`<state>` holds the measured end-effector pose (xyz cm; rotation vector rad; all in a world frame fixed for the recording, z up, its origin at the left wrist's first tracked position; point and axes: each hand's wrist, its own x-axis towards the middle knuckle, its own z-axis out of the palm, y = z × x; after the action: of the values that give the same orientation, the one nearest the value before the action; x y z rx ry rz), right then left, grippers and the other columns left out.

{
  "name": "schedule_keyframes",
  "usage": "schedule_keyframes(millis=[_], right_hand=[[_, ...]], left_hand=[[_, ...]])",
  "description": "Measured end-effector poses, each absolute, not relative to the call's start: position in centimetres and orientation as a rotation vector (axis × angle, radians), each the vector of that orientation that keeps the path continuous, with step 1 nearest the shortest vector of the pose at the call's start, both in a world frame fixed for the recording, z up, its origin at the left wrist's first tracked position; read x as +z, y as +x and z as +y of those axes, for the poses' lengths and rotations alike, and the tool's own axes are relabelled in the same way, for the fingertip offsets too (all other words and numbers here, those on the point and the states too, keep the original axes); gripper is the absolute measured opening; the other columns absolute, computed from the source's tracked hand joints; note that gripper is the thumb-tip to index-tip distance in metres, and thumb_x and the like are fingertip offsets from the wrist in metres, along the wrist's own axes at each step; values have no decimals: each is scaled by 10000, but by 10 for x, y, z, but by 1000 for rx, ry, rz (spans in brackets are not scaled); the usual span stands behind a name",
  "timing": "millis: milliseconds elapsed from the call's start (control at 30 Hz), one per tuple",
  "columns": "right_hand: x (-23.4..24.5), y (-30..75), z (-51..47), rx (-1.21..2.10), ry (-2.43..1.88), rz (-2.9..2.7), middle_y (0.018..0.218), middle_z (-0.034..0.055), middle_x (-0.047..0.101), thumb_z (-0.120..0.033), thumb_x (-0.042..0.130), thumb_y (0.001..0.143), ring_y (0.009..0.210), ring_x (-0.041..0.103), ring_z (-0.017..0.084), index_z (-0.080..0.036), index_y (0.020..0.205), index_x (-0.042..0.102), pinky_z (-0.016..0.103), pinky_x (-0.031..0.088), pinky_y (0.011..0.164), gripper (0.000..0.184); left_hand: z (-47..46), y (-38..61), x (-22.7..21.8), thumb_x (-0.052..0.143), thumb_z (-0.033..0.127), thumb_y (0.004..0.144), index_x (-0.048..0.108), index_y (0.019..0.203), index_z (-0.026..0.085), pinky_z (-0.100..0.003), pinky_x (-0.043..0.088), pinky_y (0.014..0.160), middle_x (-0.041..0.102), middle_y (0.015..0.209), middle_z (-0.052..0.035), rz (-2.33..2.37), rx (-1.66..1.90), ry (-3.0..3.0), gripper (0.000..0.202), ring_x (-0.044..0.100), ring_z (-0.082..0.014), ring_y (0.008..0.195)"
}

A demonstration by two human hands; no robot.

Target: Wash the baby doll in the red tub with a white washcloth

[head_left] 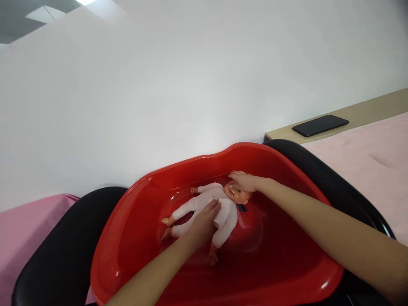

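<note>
baby doll on its back in a red tub, both hands on it

the baby doll point(216, 212) in a white sleeper lies face up in the basin of a red plastic tub point(204, 158), head toward the right of view, bare feet toward the left, arms out to either side. it sits mid-basin, well in from the rim. a small dark patch point(242, 208) shows by its neck. the red surface shines; whether it holds water cannot be told.

step in hand, as it looks: both hands at work on the doll where it lies, neither raising it. left hand point(204, 223) lies palm down on the chest and belly, fingers open, not closed on the cloth. right hand point(242, 182) sits at the head, fingers curved across the upper face, the open mouth left showing; pressing or pinching, cannot tell from here.

around it: a black padded frame point(63, 250) curves along the tub. beyond, to the right, a pale pink sheet point(366, 178), a beige ledge point(372, 108) and a black smartphone point(320, 125). darker pink cloth point(28, 238) at lower left, white wall point(204, 85) behind.
</note>
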<state>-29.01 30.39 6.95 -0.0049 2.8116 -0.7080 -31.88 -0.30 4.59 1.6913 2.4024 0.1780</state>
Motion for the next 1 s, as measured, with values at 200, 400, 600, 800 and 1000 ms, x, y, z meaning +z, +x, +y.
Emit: schedule_keyframes(millis=[200,400,600,800,1000], right_hand=[[65,-293,305,-671,-6,2824,1497,174,506,-562,516,952,1412,439,373,-182,1419,558,501,417,1135,603],[63,-294,308,-685,13,2822,1505,162,502,-569,516,952,1434,425,367,-203,1401,573,503,386,1170,583],[66,-292,305,-693,25,2808,1485,172,520,-585,507,951,1406,454,378,-197,1439,542,505,421,1131,625],[73,-289,304,-734,29,2788,1499,170,516,-608,525,940,1424,442,375,-210,1467,535,491,390,1170,660],[74,-289,305,-766,58,2789,1485,168,535,-605,567,923,1418,447,389,-229,1456,557,496,387,1169,652]], left_hand=[[22,-288,25,392,238,1035,444,1560,117,-398,276,1284,374,1668,-122,2065,-164,2145,541,293,-266,1568],[-20,-287,12,503,351,1015,544,1493,143,-410,331,1253,387,1661,-125,1895,-336,2335,523,340,-282,1546],[-82,-299,15,456,334,1044,656,1391,186,-389,364,1246,550,1554,-71,1756,-333,2380,427,394,-240,1520],[-132,-320,49,344,245,1093,609,1431,162,-390,389,1218,579,1525,-51,1732,-495,2304,437,459,-229,1479],[-115,-337,84,398,128,1045,373,1607,181,-397,209,1320,344,1680,-65,1928,-372,2115,565,164,-204,1604]])
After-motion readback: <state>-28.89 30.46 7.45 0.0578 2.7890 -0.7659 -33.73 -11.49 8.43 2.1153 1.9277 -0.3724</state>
